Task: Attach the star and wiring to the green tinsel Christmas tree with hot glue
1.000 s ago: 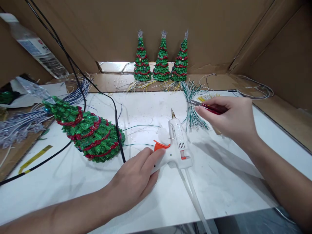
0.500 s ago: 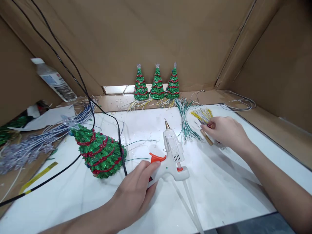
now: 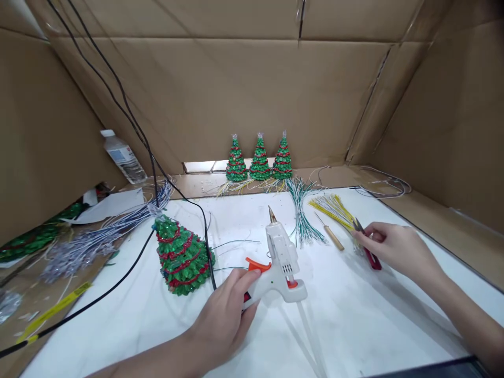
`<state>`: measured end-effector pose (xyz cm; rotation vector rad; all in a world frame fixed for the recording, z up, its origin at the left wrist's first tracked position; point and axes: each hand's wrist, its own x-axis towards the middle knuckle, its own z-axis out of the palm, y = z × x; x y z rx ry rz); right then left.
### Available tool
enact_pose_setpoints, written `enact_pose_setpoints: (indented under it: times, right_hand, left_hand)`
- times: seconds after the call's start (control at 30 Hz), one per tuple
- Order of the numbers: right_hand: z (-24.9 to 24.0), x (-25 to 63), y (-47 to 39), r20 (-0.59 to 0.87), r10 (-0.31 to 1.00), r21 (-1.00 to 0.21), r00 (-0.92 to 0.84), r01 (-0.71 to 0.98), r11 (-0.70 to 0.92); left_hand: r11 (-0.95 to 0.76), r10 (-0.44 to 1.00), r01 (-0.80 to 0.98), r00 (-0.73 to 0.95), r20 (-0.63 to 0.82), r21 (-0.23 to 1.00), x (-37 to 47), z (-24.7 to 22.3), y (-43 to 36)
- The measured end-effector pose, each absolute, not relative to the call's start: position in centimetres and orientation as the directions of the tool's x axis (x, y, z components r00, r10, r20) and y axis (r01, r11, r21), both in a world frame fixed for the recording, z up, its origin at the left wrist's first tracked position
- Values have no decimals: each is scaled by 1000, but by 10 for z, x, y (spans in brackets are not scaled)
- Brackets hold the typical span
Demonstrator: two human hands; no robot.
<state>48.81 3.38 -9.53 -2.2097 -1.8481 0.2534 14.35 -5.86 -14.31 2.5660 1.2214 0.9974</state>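
White plastic, the glue gun (image 3: 280, 258) lies mid-worktop (image 3: 354, 315), nozzle pointing away; your left hand (image 3: 226, 315) has its fingers closed around the grip. Your right hand (image 3: 389, 249) pinches red snips (image 3: 368, 249) resting beside the yellow wire bundle (image 3: 333, 209). A green tree (image 3: 181, 256) stands left.

- Glossy white plastic on the glue gun (image 3: 280, 262), brassy metal tip.
- Glittery green tree (image 3: 181, 257).
- Matt brown cardboard walls (image 3: 220, 89).
- Smooth white tabletop (image 3: 354, 310).
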Motion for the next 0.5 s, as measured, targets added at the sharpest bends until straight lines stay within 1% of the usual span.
enact_pose_setpoints:
  times: [0.2, 0.37, 0.5]
  right_hand:
    - [-99, 484, 41, -67, 993, -217, 99, 970, -111]
    - [-97, 478, 50, -99, 994, -195, 40, 979, -58]
    - [-97, 471, 55, -105, 994, -164, 39, 985, -56]
  left_hand:
    - [-680, 688, 673, 447, 572, 292, 143, -136, -62]
    - [-683, 659, 691, 445, 606, 236, 144, -136, -66]
    - [-702, 626, 683, 457, 632, 201, 144, -140, -65]
